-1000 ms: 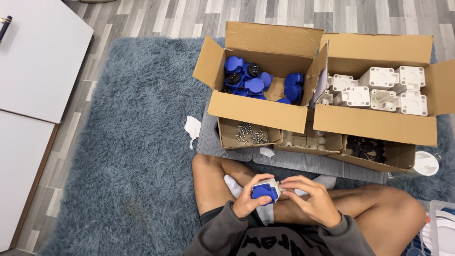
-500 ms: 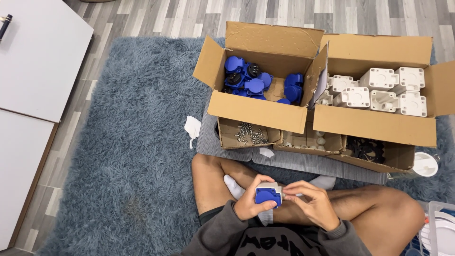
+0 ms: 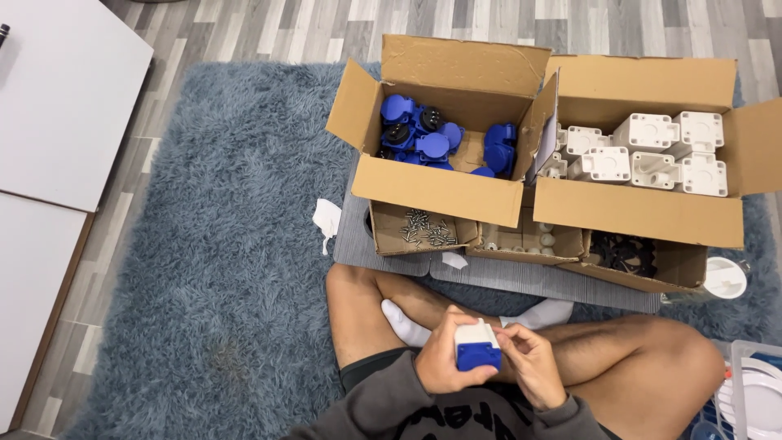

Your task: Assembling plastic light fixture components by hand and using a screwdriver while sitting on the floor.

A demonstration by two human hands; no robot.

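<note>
I sit cross-legged on a shaggy blue-grey rug. My left hand [image 3: 444,363] grips a small white housing with a blue cover [image 3: 477,348], held over my lap. My right hand [image 3: 531,363] touches the same part from the right, fingertips at its side. In front of my knees stands an open cardboard box of blue covers [image 3: 436,143]. To its right is an open box of white housings [image 3: 652,155].
Three small open cartons sit below the big boxes: one with screws [image 3: 423,228], one with small white pieces [image 3: 521,240], one with black parts [image 3: 623,253]. A white board [image 3: 57,106] lies at left. A clear tub [image 3: 753,391] is at bottom right. A white lid [image 3: 723,277] lies nearby.
The blue-and-white part has been turned in my hands, so its blue face now points toward me. Both hands have dropped slightly lower over my lap.
</note>
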